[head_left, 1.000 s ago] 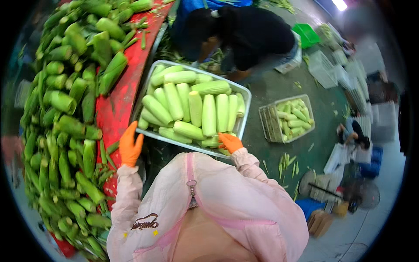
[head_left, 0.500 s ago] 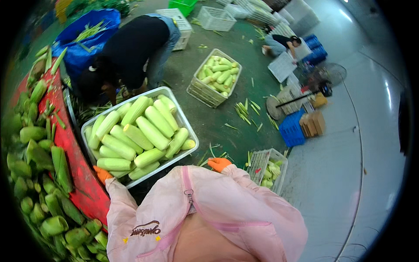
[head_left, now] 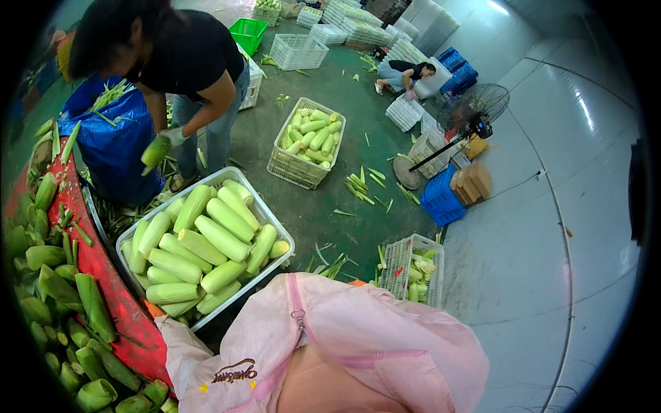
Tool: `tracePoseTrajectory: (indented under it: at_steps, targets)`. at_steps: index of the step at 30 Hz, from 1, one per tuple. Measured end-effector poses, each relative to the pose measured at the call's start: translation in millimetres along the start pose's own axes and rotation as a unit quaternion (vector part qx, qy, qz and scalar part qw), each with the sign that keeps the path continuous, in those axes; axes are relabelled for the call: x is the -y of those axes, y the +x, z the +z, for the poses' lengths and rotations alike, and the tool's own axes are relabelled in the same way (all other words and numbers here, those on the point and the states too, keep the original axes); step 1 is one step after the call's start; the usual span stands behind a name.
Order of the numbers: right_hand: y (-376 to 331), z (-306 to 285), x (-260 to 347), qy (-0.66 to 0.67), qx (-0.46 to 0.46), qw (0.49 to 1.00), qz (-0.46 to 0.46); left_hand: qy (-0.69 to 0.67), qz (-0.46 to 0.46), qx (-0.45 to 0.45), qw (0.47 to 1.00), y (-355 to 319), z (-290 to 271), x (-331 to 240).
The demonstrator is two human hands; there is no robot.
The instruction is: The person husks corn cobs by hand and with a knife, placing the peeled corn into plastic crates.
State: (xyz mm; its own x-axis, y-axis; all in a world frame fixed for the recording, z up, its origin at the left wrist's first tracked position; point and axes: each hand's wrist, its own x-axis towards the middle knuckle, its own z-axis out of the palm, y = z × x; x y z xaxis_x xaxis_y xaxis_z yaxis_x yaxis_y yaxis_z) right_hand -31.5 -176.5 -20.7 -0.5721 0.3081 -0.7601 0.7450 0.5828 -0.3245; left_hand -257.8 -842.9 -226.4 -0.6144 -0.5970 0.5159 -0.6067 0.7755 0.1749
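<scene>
A white plastic tub (head_left: 281,241) heaped with pale green, trimmed corn ears (head_left: 219,237) stands just ahead of me, to the left. My left hand (head_left: 152,308), in an orange glove, is by the tub's near left edge. Only a bit of it shows past the pink sleeve, so its grip is hidden. Of my right hand (head_left: 357,283), a sliver of orange glove peeks out beyond my jacket, right of the tub; its fingers are out of sight.
Rough green corn ears (head_left: 96,310) pile up on a red surface (head_left: 141,330) at left. Across the tub a co-worker (head_left: 200,58) holds a green ear beside a blue bag (head_left: 110,162). A crate of ears (head_left: 299,168), a crate (head_left: 413,251), a fan (head_left: 475,113) and husk scraps stand or lie about.
The co-worker has risen from bending low and now holds a green ear. The tub sits lower and farther left in view. My right glove has slipped mostly behind my jacket.
</scene>
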Motion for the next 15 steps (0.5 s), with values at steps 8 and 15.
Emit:
tracePoseTrajectory:
  at_steps: [8, 15]
  targets:
    - [27, -42, 23, -0.026, 0.006, 1.0, 0.006, 0.005, 0.001, 0.0, 1.0, -2, 8, 7]
    - [59, 3, 3, -0.054, 0.058, 0.993, -0.083, 0.02, 0.015, 0.012, 1.0, -8, 9, 16]
